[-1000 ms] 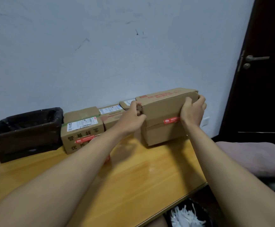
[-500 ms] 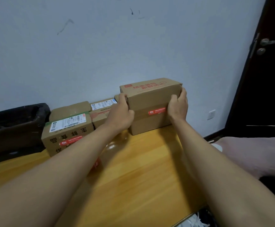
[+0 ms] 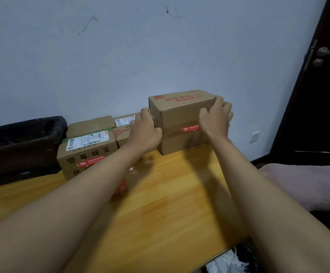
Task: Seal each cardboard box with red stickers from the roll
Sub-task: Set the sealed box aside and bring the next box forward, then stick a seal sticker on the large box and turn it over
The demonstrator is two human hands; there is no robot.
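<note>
Pale blue wall (image 3: 121, 56) backs an orange wooden surface (image 3: 170, 203). At its far edge stands a brown cardboard box (image 3: 180, 123), red sticker (image 3: 190, 128) across its seam, clasped at either end by left hand (image 3: 145, 133) and right hand (image 3: 216, 117).

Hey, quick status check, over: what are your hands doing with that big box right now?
Left hand and right hand grip the big box by its ends. Red sticker across its front seam. Box on the table, sealed boxes alongside; nothing blocking.
</note>
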